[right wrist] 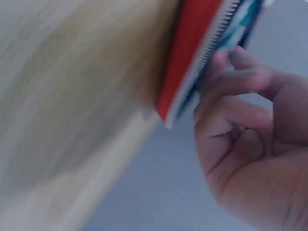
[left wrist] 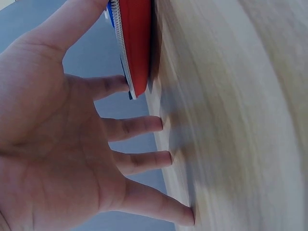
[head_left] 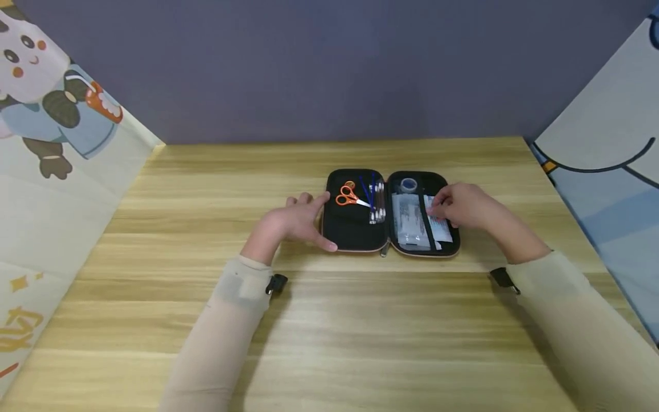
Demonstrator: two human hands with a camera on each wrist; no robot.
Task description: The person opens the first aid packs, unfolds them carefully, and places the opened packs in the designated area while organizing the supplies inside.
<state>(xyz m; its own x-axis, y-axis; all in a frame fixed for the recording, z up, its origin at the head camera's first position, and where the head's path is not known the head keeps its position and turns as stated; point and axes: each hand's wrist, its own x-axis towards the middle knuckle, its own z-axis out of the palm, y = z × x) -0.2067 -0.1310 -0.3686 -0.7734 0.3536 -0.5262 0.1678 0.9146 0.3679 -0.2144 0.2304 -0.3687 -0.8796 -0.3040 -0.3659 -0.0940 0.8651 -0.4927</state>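
Note:
An unfolded zip case (head_left: 355,236), black inside and red outside, lies on the wooden table. My left hand (head_left: 301,220) is spread at its left side, thumb and index finger touching the rim; in the left wrist view the fingers of the left hand (left wrist: 67,130) are straight. My right hand (head_left: 465,206) pinches a white and blue packet (head_left: 440,230) in the right half, beside a black elastic strap (head_left: 426,220). In the right wrist view the curled fingers of the right hand (right wrist: 250,130) partly hide the blue-green packet (right wrist: 236,31).
The case's left half holds orange-handled scissors (head_left: 347,197) and cotton swabs (head_left: 380,203) in small packs. In the right half are a tape roll (head_left: 408,184) and clear-wrapped packets (head_left: 409,220). A dark wall (head_left: 329,68) stands behind the table (head_left: 360,332).

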